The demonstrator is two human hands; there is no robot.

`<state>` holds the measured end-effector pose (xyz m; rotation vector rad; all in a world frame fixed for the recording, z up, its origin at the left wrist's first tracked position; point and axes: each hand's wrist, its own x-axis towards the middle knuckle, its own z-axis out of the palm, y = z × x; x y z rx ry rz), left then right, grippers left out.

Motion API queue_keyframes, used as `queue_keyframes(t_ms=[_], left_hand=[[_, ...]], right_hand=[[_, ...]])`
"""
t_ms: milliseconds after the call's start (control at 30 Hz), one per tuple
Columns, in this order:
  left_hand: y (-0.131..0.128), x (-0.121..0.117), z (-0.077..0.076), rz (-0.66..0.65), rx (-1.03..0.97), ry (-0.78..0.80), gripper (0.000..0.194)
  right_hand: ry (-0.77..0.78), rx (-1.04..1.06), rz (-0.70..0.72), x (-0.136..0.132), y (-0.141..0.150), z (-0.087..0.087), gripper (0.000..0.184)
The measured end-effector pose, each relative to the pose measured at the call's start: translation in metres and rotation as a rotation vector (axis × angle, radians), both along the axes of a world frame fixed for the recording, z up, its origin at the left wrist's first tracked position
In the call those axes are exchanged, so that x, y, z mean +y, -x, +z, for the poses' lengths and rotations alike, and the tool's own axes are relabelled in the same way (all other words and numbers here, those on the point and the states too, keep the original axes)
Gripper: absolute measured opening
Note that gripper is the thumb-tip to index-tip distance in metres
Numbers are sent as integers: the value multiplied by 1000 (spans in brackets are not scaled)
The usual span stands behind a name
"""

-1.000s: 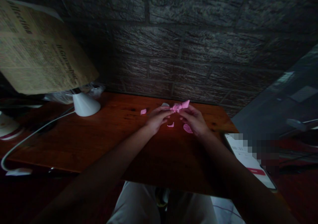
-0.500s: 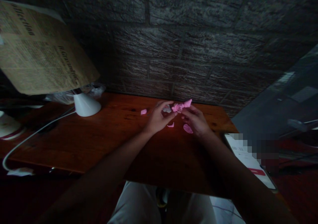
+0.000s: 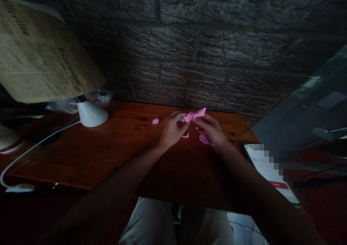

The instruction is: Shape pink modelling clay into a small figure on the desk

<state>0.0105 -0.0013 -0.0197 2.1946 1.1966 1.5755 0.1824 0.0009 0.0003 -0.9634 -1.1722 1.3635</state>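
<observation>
Pink lumpy piece (image 3: 194,116), count one, sits between both hands' fingertips. Right hand (image 3: 214,131): thumb and fingers clamped on it, likely to steady it. Left hand (image 3: 172,130): thumb and index stand apart, curved round its left end, presumably for fine handling; can't tell if they grip. Loose pink bits, three: small bit (image 3: 155,121) left of left fingers, thin bit (image 3: 185,135) just nearside of left fingertips, oval bit (image 3: 203,139) just nearside of right fingers, probably kept within reach. One phone (image 3: 259,169), right of right fingers; one lamp (image 3: 92,115), well left of left fingers.
</observation>
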Motion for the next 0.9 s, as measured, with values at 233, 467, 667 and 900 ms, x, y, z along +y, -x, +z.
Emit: queue_keyframes(t_ms=[233,467,667,900], left_hand=[[-4,-5,3,-5,23,-50,23],[-4,-8,6,-6,-18,-62,25],[-4,-7,6,3,-82,-57,25],[-5,-9,6,8,-136,-44,32]], right_hand=[[23,32,-2,-2,1,2,32],[81,109,11,-3,3,6,33],[128,144,0,-6,5,11,37],[108,108,3,-6,5,11,33]])
